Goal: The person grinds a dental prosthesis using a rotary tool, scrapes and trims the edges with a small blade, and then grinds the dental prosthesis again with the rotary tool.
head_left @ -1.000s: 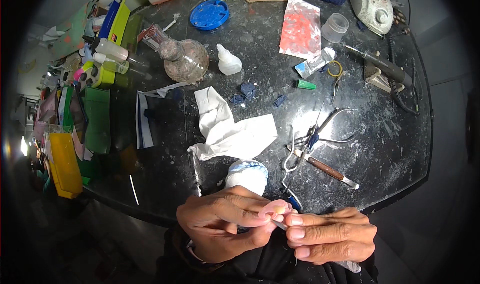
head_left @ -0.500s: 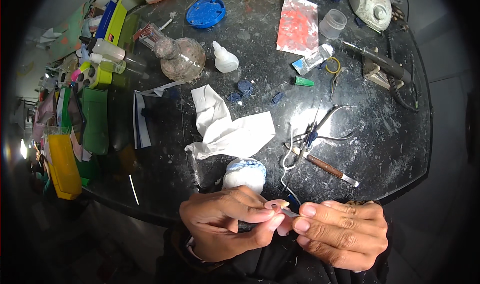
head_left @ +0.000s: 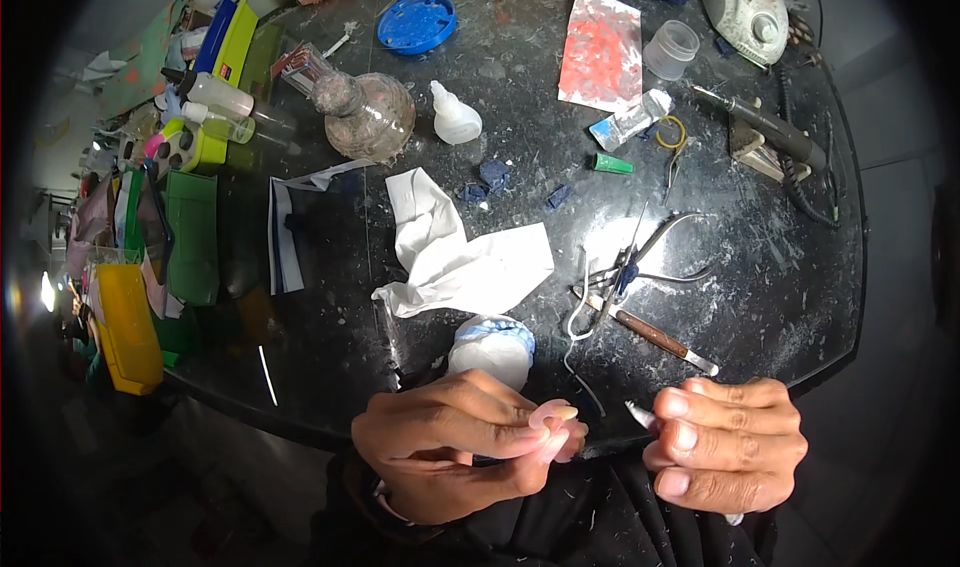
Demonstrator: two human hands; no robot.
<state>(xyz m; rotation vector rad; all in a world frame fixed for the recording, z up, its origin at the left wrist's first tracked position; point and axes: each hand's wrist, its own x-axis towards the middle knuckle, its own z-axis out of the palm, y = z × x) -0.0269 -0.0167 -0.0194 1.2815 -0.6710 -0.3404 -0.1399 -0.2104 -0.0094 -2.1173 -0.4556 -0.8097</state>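
Observation:
Between thumb and fingers, my left hand (head_left: 450,442) pinches a small pink partial denture (head_left: 545,411) carrying a yellowish tooth. My right hand (head_left: 735,447) is closed around a slim metal hand tool (head_left: 642,416); its pale tip points toward the denture, with a gap between them. Most of the tool's handle is hidden by my fingers. Just beyond my left hand sits a white plaster model (head_left: 492,355) with a blue band on top. A wax knife (head_left: 655,336) with a brown handle lies beside metal pliers (head_left: 665,252) on the dark table.
Crumpled white cloth (head_left: 460,267) lies mid-table, near blue wax pieces (head_left: 494,175). Behind it stand a dropper bottle (head_left: 455,117) and a dusty glass flask (head_left: 370,117). A rotary handpiece (head_left: 780,137) rests on its stand at right. Colourful bins (head_left: 130,327) line the left.
My right hand has drawn back to the right with the tool, so its tip is now apart from the denture. My left hand still holds the denture, shifted slightly left.

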